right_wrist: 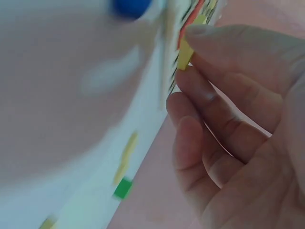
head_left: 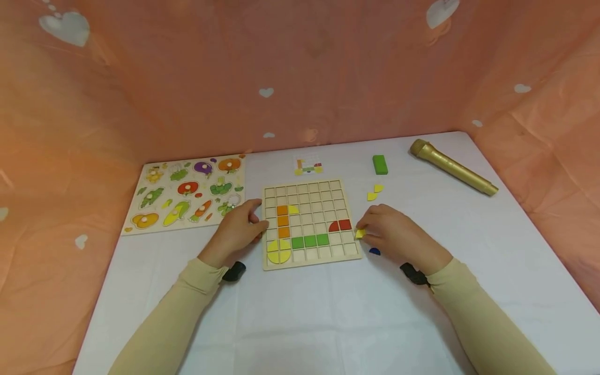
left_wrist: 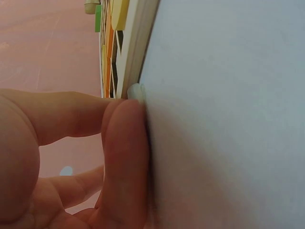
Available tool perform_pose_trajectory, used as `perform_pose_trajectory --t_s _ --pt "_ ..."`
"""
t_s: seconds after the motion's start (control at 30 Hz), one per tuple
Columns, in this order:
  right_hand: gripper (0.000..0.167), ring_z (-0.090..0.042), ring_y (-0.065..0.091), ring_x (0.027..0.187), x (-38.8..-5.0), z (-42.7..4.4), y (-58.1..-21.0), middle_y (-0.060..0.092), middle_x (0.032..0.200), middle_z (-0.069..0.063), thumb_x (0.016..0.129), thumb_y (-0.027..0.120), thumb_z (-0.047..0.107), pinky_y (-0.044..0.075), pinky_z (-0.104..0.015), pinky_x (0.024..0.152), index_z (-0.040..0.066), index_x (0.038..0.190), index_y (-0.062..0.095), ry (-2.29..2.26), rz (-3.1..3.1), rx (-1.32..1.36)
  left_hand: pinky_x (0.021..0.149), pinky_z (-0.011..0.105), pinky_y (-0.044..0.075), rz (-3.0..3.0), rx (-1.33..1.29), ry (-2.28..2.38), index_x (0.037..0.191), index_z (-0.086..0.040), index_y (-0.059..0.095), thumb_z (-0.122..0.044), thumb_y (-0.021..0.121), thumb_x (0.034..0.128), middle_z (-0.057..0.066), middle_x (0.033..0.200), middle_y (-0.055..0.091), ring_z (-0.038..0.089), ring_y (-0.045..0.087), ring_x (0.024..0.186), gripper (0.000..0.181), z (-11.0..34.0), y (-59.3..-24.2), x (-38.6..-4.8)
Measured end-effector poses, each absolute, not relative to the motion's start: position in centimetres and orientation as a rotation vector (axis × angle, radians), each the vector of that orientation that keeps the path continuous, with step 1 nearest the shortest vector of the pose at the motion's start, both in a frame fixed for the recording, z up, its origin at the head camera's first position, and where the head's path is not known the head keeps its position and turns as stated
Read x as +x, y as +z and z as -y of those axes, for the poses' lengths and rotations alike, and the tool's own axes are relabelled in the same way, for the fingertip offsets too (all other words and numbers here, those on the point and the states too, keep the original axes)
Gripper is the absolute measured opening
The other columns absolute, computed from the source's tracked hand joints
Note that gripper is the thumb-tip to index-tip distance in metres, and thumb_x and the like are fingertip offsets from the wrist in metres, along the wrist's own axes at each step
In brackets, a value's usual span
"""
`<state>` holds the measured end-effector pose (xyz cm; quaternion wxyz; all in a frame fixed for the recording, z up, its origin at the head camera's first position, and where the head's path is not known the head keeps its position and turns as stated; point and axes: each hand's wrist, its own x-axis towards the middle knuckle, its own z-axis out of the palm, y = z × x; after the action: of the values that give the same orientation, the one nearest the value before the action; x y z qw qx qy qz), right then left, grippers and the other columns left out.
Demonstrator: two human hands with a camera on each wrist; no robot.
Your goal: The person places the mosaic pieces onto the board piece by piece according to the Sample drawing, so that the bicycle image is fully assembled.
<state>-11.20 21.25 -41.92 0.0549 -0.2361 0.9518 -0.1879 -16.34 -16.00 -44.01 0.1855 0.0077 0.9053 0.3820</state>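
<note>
A wooden grid board (head_left: 304, 255) lies in the middle of the table. My left hand (head_left: 238, 229) touches its left edge with thumb and index finger; the left wrist view shows the fingertips (left_wrist: 125, 129) against the board's side. Just off the right edge, my right hand (head_left: 394, 234) pinches a yellow quarter-circle piece (right_wrist: 187, 51) between thumb and fingers. On the board sit orange squares (head_left: 283, 221), a yellow quarter (head_left: 293, 209), green squares (head_left: 310, 241), a red quarter (head_left: 334, 226) beside a red square (head_left: 345, 224), and yellow quarters forming a circle (head_left: 279, 251).
A blue piece (head_left: 375, 251) lies beside my right hand. Beyond are two yellow pieces (head_left: 378, 188), a green block (head_left: 380, 164) and a golden microphone (head_left: 453, 167). A small pattern card (head_left: 308, 165) lies behind the board. At left is a vegetable puzzle (head_left: 161, 208).
</note>
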Motion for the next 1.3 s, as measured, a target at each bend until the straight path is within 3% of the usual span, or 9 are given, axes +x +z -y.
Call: perform_pose_trajectory --t_s 0.3,1.3 --pt "0.018 -0.017 0.062 0.104 -11.8 -17.6 -41.8 0.07 0.105 0.002 0.093 0.082 0.006 0.057 -0.035 0.088 0.011 0.111 0.082 -0.619 -2.851 -0.802 0.077 0.034 0.049 -2.564 0.042 1.06 0.164 -0.012 0.043 -0.025 0.071 0.103 0.01 0.102 0.064 0.023 0.066 0.079 0.069 15.8 -43.9 -16.4" --pt "0.022 -0.017 0.064 0.105 -11.8 -16.6 -42.9 0.069 0.104 0.002 0.092 0.084 0.007 0.058 -0.033 0.086 0.01 0.113 0.082 -0.597 -2.867 -0.88 0.073 0.032 0.052 -2.557 0.021 1.07 0.165 -0.012 0.043 -0.025 0.072 0.1028 0.01 0.104 0.063 0.022 0.066 0.079 0.069 15.9 -43.9 -16.3"
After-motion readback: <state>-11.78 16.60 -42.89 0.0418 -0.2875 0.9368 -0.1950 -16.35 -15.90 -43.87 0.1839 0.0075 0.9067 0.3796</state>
